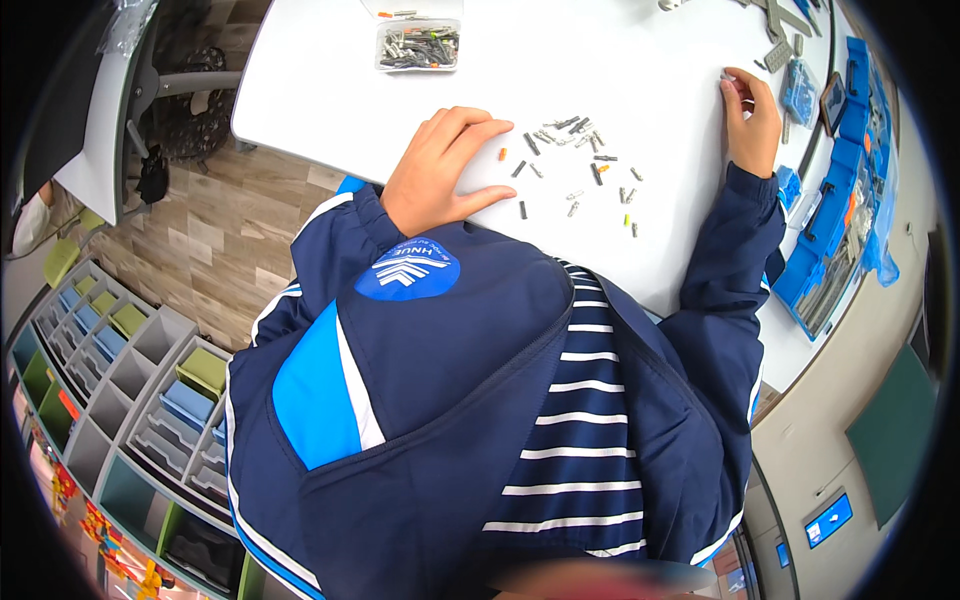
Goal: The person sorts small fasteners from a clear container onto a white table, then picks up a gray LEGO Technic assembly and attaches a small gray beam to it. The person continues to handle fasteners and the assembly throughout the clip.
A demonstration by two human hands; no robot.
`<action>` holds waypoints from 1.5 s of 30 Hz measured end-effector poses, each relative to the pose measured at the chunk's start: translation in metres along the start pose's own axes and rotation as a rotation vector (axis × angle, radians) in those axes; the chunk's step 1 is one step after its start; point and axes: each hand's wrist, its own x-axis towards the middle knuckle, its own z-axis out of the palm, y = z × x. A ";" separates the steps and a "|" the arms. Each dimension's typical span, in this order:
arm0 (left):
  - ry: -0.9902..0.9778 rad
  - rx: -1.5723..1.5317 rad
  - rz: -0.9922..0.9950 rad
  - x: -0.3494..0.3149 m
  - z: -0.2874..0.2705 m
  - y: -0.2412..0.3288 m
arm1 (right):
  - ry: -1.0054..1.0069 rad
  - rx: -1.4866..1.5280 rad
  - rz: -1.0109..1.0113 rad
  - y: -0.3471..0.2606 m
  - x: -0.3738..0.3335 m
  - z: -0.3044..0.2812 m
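Note:
My left hand [440, 165] rests on the white table with thumb and fingers spread apart, holding nothing. Just beyond its fingertips lie small plastic connector pegs [580, 127], loosely scattered, mostly black and grey. A short orange peg [502, 154] is the closest one to that hand. Over at the table's right side, my right hand [755, 115] has its thumb and forefinger pinched together. A small grey piece [727, 76] shows at those fingertips; its exact kind is too small to tell.
A clear plastic box [418, 68] full of mixed pegs stands at the far left of the table [330, 90]. Grey flat parts [776, 25] lie at the far right. Beyond my right arm runs a blue tray [815, 235] with parts. Storage shelves [130, 380] stand at lower left.

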 end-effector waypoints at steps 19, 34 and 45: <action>-0.260 0.293 0.053 -0.002 0.008 0.011 | -0.268 -0.069 -0.085 -0.141 -0.148 0.022; -0.071 0.337 0.127 0.030 0.051 0.018 | -0.153 0.386 -0.052 -0.183 -0.101 0.074; 0.059 0.398 0.160 0.028 0.050 0.021 | -0.050 0.741 0.081 -0.181 -0.104 0.077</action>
